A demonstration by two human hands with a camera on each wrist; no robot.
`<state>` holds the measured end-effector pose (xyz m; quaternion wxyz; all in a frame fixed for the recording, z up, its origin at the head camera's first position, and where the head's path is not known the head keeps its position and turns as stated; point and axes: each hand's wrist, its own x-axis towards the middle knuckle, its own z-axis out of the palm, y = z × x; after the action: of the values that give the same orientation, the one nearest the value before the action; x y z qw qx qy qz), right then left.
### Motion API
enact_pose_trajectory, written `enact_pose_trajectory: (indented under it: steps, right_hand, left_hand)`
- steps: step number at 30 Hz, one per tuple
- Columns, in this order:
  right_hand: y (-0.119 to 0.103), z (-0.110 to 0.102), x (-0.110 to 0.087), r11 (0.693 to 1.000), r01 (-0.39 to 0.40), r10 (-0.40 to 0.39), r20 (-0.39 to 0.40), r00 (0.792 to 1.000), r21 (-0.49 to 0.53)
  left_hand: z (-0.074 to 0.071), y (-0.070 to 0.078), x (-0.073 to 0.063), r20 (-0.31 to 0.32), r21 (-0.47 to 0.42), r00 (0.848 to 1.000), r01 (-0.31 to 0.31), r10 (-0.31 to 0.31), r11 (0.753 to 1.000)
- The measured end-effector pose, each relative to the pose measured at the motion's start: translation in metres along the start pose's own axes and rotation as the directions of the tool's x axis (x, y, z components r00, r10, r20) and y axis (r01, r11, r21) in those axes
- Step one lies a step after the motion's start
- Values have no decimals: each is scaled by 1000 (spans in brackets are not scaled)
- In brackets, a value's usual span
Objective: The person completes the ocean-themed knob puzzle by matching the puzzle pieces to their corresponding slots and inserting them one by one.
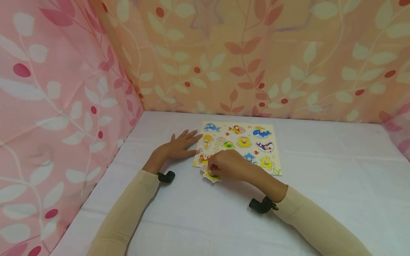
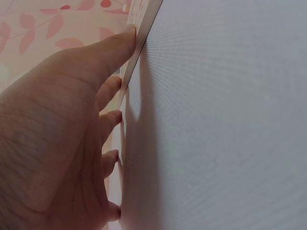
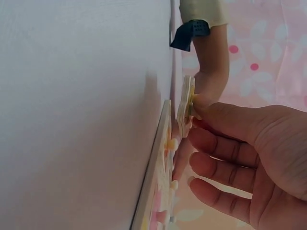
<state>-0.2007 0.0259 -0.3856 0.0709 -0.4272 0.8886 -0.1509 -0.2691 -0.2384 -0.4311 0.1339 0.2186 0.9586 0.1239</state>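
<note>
A wooden peg puzzle board (image 1: 235,133) with sea-animal shapes lies flat on the white cloth. My right hand (image 1: 232,164) pinches a turtle puzzle piece (image 1: 213,177), green and yellow with a wavy edge, over the board's near edge. In the right wrist view the piece (image 3: 184,108) is raised off the board and tilted on edge, between thumb and index finger; the other fingers are loosely bent. My left hand (image 1: 179,146) rests at the board's left edge, fingers spread, fingertips (image 2: 114,115) against the edge. A turtle picture (image 1: 228,144) shows on the board near its middle.
Several knobbed pieces sit on the board, among them a crab (image 1: 203,159), an octopus (image 1: 244,142) and a yellow star (image 1: 266,163). A floral curtain (image 1: 224,71) stands behind the table, another on the left. Each wrist carries a black camera mount (image 1: 261,205).
</note>
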Motion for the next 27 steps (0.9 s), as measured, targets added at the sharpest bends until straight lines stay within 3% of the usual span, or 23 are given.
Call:
enact_pose_trajectory:
  steps: [11,27]
  right_hand:
    - [12,-28,-3,1000,-22,22,-30,999,-13]
    - [49,-62,4,995,-44,42,-27,999,-89]
  left_hand:
    - [-1,-1,-1,-6,-9,1000,-4,4,1000]
    - [-2,-2,-1,13,-32,1000,-6,7,999]
